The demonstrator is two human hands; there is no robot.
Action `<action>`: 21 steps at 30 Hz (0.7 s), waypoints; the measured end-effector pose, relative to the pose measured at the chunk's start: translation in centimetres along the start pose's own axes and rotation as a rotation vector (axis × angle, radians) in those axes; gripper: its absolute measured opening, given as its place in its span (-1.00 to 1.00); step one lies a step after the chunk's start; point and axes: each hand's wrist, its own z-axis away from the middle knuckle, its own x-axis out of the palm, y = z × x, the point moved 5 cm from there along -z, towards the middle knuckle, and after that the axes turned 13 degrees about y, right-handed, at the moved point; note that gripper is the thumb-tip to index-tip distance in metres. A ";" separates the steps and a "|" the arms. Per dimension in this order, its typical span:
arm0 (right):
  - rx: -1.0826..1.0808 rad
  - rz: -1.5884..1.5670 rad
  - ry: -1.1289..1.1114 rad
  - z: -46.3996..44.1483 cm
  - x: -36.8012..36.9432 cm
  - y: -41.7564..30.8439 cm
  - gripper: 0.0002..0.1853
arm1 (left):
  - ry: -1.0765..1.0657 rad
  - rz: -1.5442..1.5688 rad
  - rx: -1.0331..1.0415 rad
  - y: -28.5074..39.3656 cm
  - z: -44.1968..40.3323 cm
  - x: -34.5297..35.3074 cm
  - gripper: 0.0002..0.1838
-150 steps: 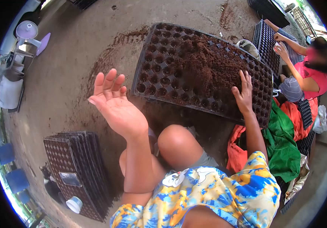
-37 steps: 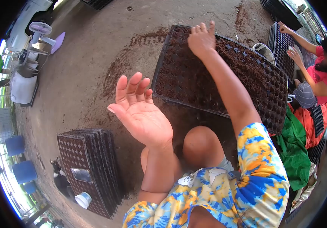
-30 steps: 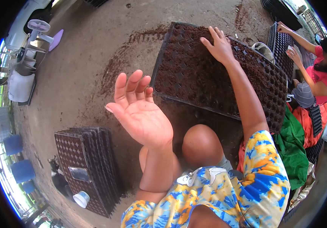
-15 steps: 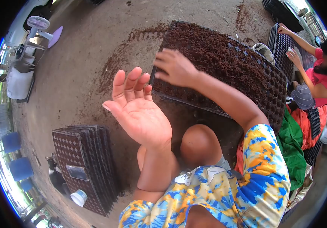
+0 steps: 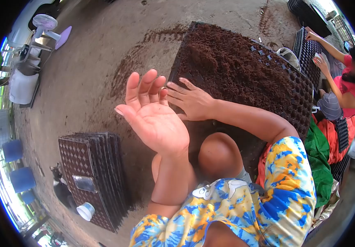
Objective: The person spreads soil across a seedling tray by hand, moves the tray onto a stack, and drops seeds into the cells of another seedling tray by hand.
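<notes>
Our right hand [image 5: 194, 103], open and holding nothing, is at the tray's [image 5: 303, 88] near edge. Beyond it, soil [image 5: 231, 61] covers most cells; our left hand [image 5: 156, 123] is palm up, loosely curled, empty.

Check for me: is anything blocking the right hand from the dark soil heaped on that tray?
Nothing visible is: the right hand is by the near left corner of the seedling tray, with the soil just beyond. The raised left hand is on the side away from the soil.
</notes>
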 end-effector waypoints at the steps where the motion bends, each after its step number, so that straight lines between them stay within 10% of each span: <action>1: -0.024 -0.025 -0.016 0.3 1.0 0.3 -0.23 | 0.006 -0.003 0.002 0.0 0.0 0.0 -0.37; 21: 0.950 0.500 -0.101 -5.8 3.7 20.2 -0.04 | 0.002 -0.044 0.024 0.0 -0.1 -0.1 -0.36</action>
